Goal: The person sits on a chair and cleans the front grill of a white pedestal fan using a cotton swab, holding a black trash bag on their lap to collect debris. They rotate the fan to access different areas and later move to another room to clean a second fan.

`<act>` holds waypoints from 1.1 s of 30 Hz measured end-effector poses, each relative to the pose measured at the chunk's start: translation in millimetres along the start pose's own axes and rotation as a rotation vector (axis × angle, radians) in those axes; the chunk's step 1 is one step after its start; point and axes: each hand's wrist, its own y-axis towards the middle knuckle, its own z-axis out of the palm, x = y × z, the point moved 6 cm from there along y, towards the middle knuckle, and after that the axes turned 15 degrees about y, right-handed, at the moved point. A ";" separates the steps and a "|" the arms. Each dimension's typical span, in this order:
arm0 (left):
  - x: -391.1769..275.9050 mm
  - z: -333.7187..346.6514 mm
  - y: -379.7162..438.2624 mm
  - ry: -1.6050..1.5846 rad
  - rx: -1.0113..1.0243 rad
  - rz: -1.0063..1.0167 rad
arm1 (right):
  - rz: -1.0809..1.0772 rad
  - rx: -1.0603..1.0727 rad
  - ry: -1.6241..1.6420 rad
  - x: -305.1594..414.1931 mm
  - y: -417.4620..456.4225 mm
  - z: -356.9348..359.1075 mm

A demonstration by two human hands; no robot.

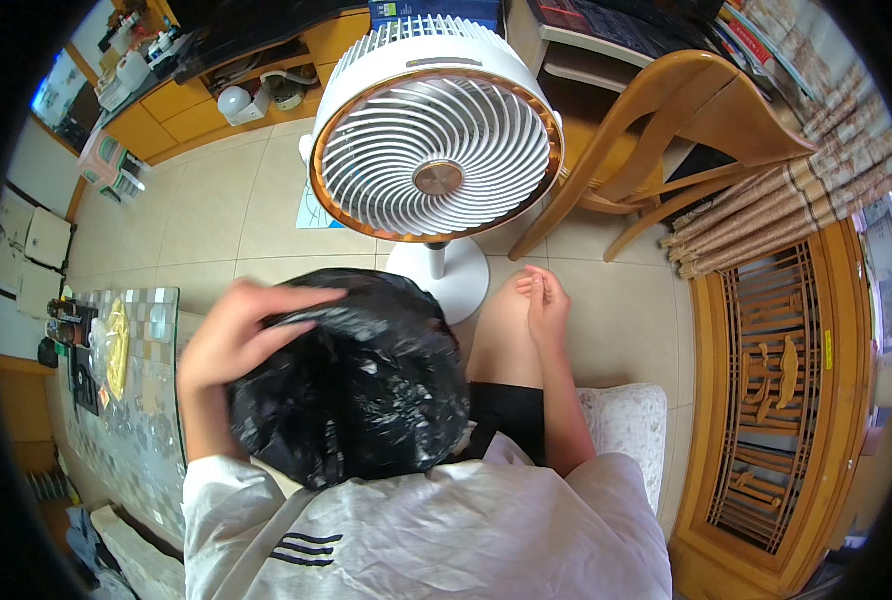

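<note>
A glossy black plastic bag (363, 382), round in outline, is in front of my body at the left of my lap. Whatever it covers or lines is hidden. My left hand (243, 330) reaches over the bag's upper left side, slightly blurred, with thumb and fingers spread apart against the plastic. On my bare right knee rests my right hand (547, 300), its fingers loosely curled and nothing visible in them. Beyond the bag stands a white fan (434, 157) with spiral blades of grille and a copper-coloured rim, on a round white base (468, 281).
A glass-topped table (145, 450) stands at my left, carrying a yellow item in clear plastic (117, 349). A wooden chair (686, 112) is ahead to the right, near a patterned curtain (783, 202). A carved wooden cabinet (828, 420) lines the right. Stacked plastic stools (108, 165) stand far left.
</note>
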 end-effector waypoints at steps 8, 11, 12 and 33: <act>78.6 128.3 75.2 0.017 -0.037 -0.004 | -0.137 -0.077 -0.106 0.4 -16.5 -21.0; 119.2 161.0 73.3 -0.005 -0.179 -0.138 | -0.097 -0.199 -0.186 5.1 -45.9 -64.7; 140.1 171.2 70.8 -0.025 -0.215 -0.169 | -0.068 -0.245 -0.146 3.9 -56.2 -81.9; 274.0 372.8 32.9 0.184 -0.600 -0.740 | 0.108 -0.652 -1.216 -18.1 -324.8 -233.6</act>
